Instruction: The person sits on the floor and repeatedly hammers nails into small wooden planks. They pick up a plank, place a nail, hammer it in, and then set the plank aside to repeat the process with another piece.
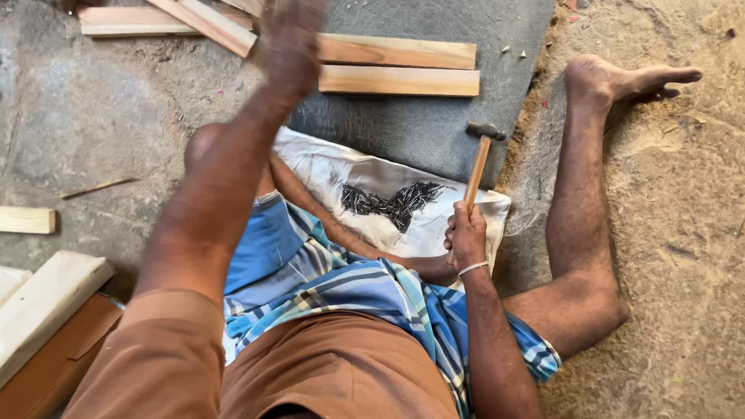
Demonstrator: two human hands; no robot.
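My right hand (466,233) grips the wooden handle of a hammer (479,159), its dark metal head pointing up over the dark slab. A pile of small black nails (392,203) lies on a white sheet (326,167) just left of that hand. My left hand (289,43) is stretched forward and blurred, near two short wooden boards (397,66) lying side by side on the slab; whether it holds anything cannot be made out. I sit on the ground with my right leg (578,209) bent outward.
A dark grey slab (419,116) lies ahead. More wooden boards (167,19) lie at the top left, a short piece (27,219) at the left edge, and stacked planks (43,310) at the bottom left. Sandy ground (683,233) is on the right.
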